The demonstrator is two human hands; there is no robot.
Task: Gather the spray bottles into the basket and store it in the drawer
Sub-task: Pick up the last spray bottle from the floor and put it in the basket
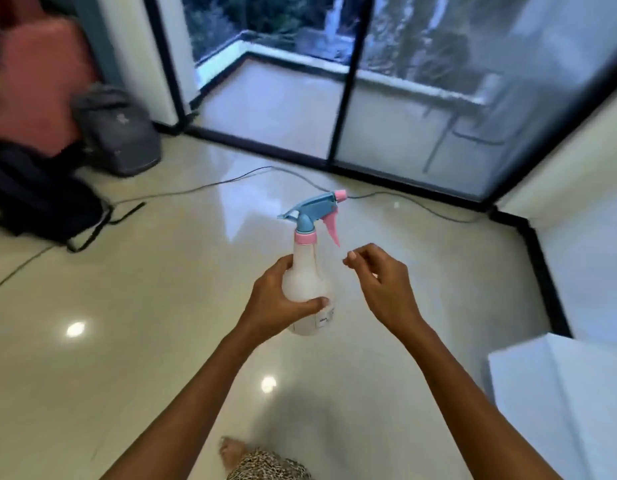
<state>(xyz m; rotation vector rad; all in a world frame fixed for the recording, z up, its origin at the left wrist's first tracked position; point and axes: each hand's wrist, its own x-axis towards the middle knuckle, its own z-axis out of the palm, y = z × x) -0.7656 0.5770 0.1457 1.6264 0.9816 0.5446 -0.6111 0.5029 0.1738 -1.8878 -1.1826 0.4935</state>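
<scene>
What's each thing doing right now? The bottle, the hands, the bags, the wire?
spray bottle: upright, held in the air, nozzle pointing right
left hand: wrapped around the bottle
right hand: empty, fingers loosely curled, beside the bottle
grey backpack: standing on the floor
black bag: lying on the floor
cable: lying across the floor

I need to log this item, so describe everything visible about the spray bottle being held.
The translucent white plastic spray bottle has a pink collar, a blue trigger head, and a pink nozzle tip and trigger lever pointing right. A small label sits low on its body. It is held upright above the glossy floor, the left hand in a grip round its body. The right hand hovers beside it, not touching.
</scene>
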